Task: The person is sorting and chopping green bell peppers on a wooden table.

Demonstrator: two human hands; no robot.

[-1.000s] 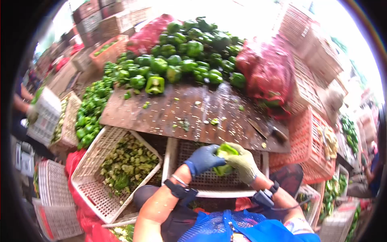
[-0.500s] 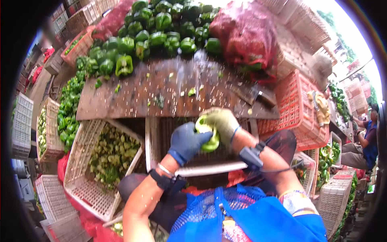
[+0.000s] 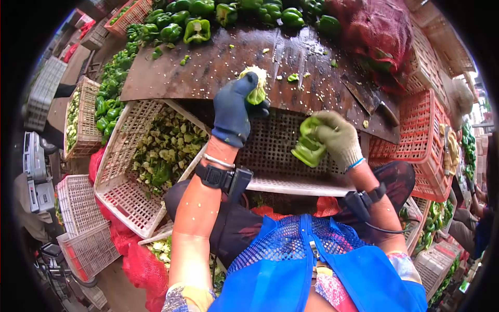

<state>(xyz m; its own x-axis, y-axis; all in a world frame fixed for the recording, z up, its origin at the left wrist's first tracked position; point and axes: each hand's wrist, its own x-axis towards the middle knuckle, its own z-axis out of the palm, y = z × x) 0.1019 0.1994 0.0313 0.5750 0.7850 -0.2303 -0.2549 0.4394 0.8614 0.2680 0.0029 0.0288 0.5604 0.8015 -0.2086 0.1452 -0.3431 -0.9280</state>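
Observation:
My left hand (image 3: 236, 106), in a dark blue glove, grips a pale pepper core (image 3: 255, 86) with seeds, above the front edge of the wooden board (image 3: 192, 78). In a light knitted glove, my right hand (image 3: 335, 136) holds a hollowed green pepper (image 3: 310, 143) over the white crate (image 3: 291, 184) in front of my lap. A knife (image 3: 371, 99) lies on the right of the board. Whole green peppers (image 3: 270, 11) are piled along the board's far side, with one cut-open pepper (image 3: 197, 31) at the near edge of the pile.
At left, a white crate (image 3: 112, 171) holds cores and scraps (image 3: 163, 148). A red crate (image 3: 410, 138) stands at right, below a red mesh sack (image 3: 377, 36). More crates are stacked on both sides. Another person's arm and legs show at the far right.
My hands have moved apart, the left up and over the board's edge with the core, the right staying over the crate with the hollowed pepper. The view has shifted downward and left.

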